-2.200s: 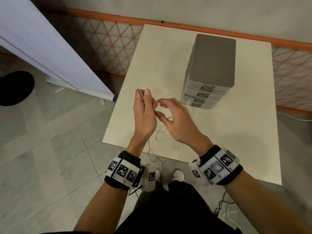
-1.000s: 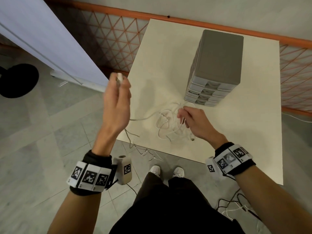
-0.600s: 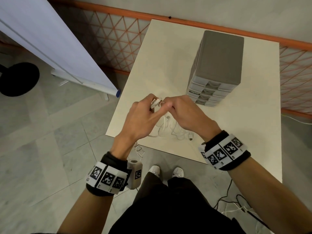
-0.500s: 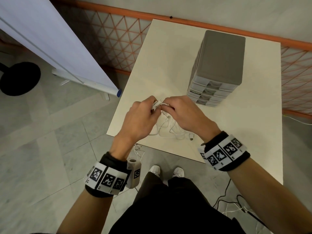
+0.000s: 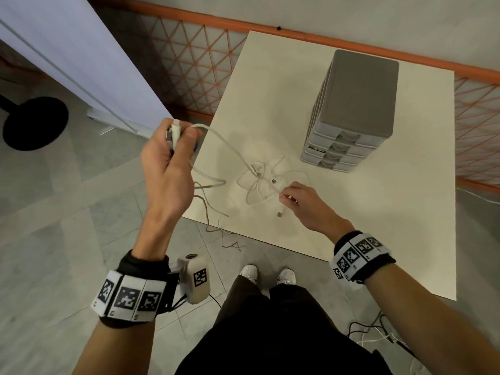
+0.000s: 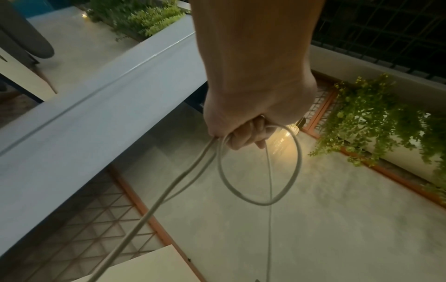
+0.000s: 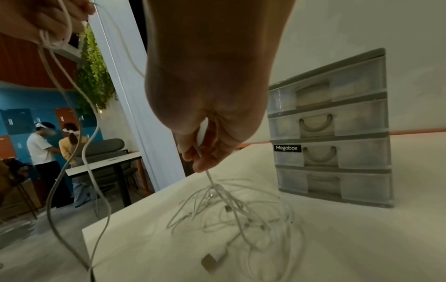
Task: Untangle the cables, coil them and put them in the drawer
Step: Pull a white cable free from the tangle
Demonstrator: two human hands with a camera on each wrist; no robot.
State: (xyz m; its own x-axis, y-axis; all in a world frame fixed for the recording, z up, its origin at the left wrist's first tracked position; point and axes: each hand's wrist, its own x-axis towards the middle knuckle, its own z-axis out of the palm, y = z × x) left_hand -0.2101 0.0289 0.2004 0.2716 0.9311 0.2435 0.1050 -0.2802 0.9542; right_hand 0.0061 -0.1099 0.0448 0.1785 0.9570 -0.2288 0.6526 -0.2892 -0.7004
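My left hand (image 5: 170, 169) grips a looped white cable (image 5: 216, 139) up high, and my right hand (image 5: 305, 204) pinches the cable pile (image 5: 266, 182) on the table (image 5: 378, 212).

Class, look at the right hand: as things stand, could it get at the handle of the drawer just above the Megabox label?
Probably not yet: the right hand pinches a white cable from the tangle. Otherwise nothing stands between it and that drawer handle; the drawer unit faces it.

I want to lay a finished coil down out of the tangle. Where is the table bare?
Bare: the table right of the right hand, and the far strip left of the drawer unit. Crowded: the cable tangle before the drawers, with strands running to the left hand past the near-left edge.
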